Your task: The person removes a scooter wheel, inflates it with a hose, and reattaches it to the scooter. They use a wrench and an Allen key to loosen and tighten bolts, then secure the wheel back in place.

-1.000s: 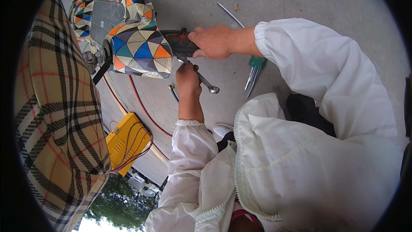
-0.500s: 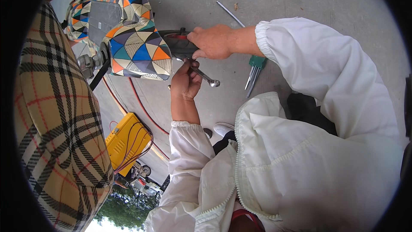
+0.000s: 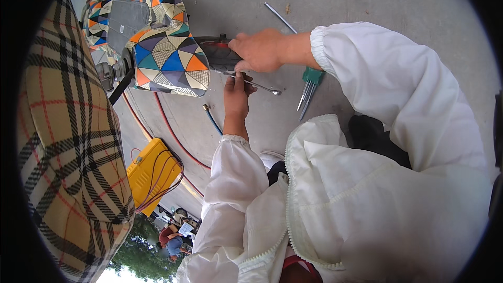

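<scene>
In my left hand (image 3: 238,97) is a slim metal wrench (image 3: 260,85), its fingers closed around the shaft. The wrench's ring end points to the right, and its other end reaches in beside a black wheel (image 3: 222,62). My right hand (image 3: 262,51) grips the wheel's right side from above, thumb below and fingers over a red part. Left of the wheel hangs a cover (image 3: 170,60) with colourful triangles, which hides the rest of the vehicle's front. What the wrench's far end sits on is hidden by the cover and the wheel.
A green holder of hex keys (image 3: 313,76) and a metal rod (image 3: 280,17) lie on the concrete to the right. Below my left hand is a blue hose with a brass end (image 3: 206,107). Red hoses (image 3: 170,120), a yellow box with cables (image 3: 154,173) and plaid cloth (image 3: 73,141) are left.
My left hand has shifted right and slightly up, and the wrench's ring end has swung right and up. The blue hose now shows. My right hand stays on the wheel.
</scene>
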`<state>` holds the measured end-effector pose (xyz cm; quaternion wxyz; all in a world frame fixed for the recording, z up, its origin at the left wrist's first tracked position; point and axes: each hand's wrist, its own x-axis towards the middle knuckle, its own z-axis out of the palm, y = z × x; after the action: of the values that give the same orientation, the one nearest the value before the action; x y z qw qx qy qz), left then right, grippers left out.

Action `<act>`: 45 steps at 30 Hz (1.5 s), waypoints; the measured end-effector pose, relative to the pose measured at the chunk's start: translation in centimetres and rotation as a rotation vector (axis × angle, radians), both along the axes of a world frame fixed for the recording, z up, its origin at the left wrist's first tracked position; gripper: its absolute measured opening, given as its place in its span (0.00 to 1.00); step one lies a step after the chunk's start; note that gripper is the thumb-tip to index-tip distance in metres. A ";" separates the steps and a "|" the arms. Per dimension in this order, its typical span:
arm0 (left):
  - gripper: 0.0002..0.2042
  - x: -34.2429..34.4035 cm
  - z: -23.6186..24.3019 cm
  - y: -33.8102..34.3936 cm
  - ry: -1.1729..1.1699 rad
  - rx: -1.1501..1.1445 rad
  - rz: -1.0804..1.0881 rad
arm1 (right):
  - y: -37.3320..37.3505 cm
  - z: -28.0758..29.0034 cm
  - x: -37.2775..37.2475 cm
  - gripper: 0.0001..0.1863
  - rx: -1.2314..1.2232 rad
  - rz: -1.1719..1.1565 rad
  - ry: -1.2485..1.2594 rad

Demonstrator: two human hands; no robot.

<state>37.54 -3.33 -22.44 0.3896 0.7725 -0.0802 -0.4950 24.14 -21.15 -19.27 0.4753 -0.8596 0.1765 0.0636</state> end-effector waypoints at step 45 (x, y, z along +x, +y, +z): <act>0.13 0.5 0.0 1.4 0.035 -0.016 -0.009 | -0.3 -0.5 0.2 0.30 -0.012 0.028 0.014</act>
<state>38.08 -1.94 -22.42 0.3948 0.7605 -0.0806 -0.5093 24.31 -21.45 -19.74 0.4679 -0.8644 0.1679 0.0750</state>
